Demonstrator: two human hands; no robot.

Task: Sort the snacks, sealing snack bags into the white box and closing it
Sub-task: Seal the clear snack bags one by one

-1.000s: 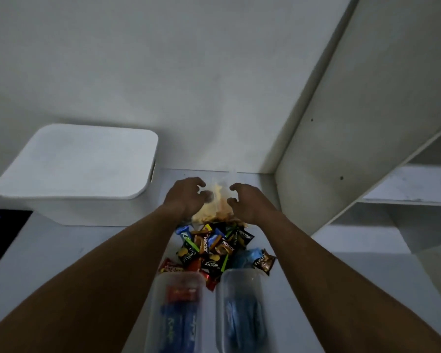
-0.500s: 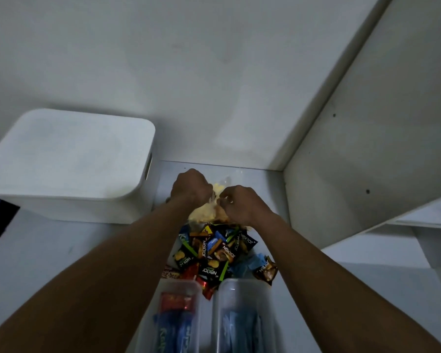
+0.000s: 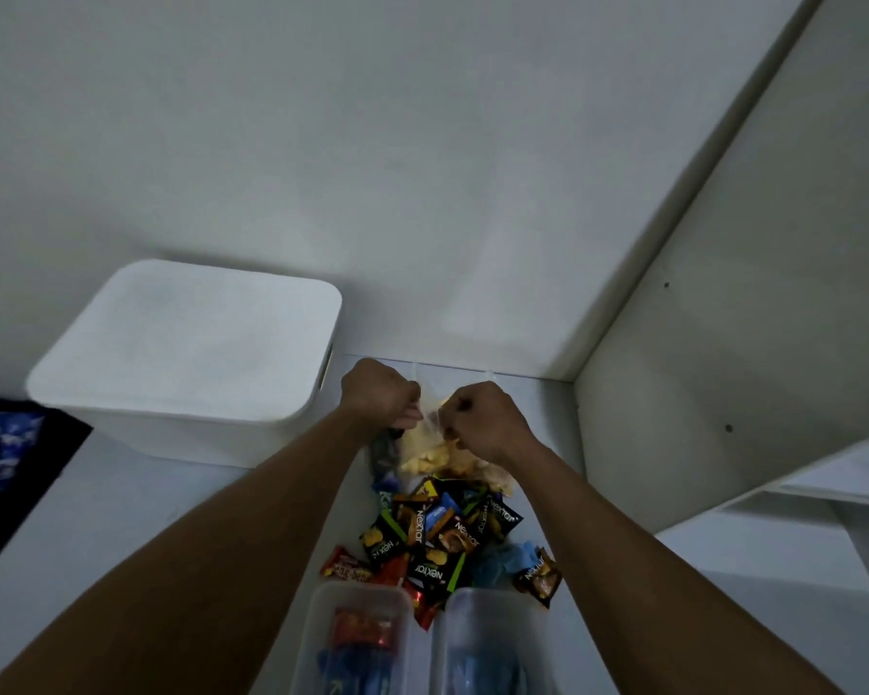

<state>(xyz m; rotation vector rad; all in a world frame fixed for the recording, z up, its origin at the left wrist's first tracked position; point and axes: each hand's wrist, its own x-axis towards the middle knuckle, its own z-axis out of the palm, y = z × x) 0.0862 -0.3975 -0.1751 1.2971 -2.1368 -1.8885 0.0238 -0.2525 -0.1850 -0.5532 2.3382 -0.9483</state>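
Hands closed in since second ago: then spread either side of bag, now fists near each other at its mouth.

Head view: left hand (image 3: 380,396) pinches top edge of clear snack bag (image 3: 425,451); right hand (image 3: 482,418) pinches same edge just beside. Bag of yellow snacks sits behind pile of wrapped snacks (image 3: 437,534). White box (image 3: 186,343) left of hands, shut.

Judgement: sealing step. Press air out, run pinch along full strip, check seal before opening box.
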